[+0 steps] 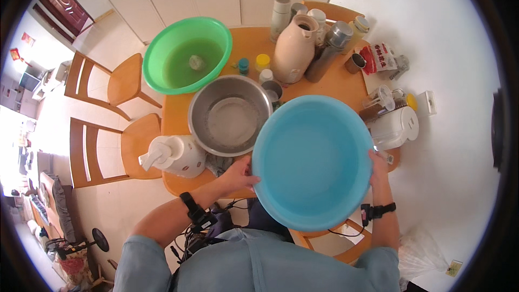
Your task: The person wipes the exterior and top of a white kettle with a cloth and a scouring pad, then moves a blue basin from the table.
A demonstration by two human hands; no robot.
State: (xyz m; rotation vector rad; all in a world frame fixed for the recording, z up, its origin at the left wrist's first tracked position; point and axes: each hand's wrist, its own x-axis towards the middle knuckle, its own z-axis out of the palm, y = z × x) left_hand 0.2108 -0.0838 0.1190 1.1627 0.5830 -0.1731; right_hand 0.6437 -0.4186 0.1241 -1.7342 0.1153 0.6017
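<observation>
Both my hands hold a light-blue plastic basin (312,162) by its rim, over the near right part of the wooden table. My left hand (239,176) grips the left side, and my right hand (378,167) grips the right side. Beside the blue basin, to its left, a stainless steel basin (232,119) stands on the table, with a little liquid or wetness at its bottom. Behind it at the far left is a green plastic basin (162,61) holding cloudy liquid and a pale lump (196,62). A grey cloth (219,164) lies partly hidden near my left hand.
A white pump flask (178,156) stands at the table's left edge. A pink thermos jug (295,50), bottles and small jars crowd the far side. A clear-sided pitcher (395,128) and jars line the right, beside the wall. Wooden chairs (138,144) flank the left.
</observation>
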